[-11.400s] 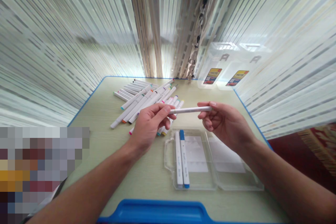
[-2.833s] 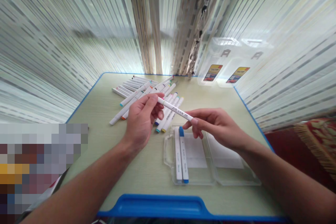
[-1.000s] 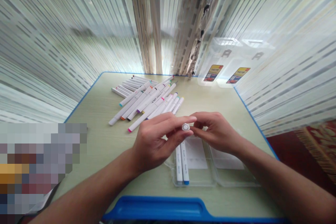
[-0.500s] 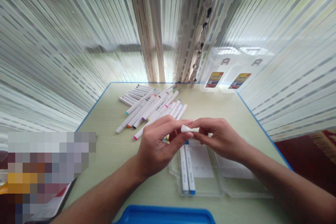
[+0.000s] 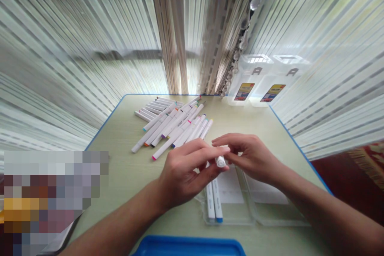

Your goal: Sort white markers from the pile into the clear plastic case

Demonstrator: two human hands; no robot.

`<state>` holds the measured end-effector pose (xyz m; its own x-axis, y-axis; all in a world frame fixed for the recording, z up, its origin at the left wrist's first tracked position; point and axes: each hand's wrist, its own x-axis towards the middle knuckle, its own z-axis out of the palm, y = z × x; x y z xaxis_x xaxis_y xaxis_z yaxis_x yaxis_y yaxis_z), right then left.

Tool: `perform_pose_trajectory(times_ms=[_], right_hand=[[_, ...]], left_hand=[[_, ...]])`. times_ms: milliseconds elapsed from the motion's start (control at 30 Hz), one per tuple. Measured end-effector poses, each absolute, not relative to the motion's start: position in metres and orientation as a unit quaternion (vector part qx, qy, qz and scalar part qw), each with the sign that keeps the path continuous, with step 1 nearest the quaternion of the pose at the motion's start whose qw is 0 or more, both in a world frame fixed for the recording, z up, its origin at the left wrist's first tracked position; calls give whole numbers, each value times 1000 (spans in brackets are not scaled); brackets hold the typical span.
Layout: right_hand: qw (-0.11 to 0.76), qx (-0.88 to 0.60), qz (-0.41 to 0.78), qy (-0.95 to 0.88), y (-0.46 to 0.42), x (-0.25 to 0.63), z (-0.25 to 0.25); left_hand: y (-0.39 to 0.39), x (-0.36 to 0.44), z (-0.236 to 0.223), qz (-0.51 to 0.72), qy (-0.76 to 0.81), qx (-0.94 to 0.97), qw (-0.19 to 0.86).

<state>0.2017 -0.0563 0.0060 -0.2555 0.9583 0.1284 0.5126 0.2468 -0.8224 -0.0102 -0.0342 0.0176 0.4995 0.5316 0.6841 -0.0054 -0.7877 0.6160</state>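
Table (image 5: 240, 122): pale green, wood-grain top, blue edging; blue trough (image 5: 192, 247) at near edge. On surface: loose heap of white markers (image 5: 177, 121), colored ends, lying diagonally, many overlapping, left of center toward far edge. Clear plastic case (image 5: 232, 210), opened flat, nearer. Two clear containers (image 5: 273, 80), upright, far right corner.

Looked like a room in a home: showed string curtains (image 5: 177, 28) with a strand of clear beads (image 5: 244, 23) behind the blue-edged table (image 5: 240, 124), and a fringed, patterned rug (image 5: 375, 162) to the table's right.
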Motion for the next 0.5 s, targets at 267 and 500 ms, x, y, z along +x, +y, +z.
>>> perform_pose_trajectory(times_ms=[267,500], right_hand=[[325,-526,332,-713,-56,201,5],[305,-542,326,-712,-55,202,5]], left_hand=[[-34,-9,19,487,150,817,268],[-35,-12,14,490,213,794,289]])
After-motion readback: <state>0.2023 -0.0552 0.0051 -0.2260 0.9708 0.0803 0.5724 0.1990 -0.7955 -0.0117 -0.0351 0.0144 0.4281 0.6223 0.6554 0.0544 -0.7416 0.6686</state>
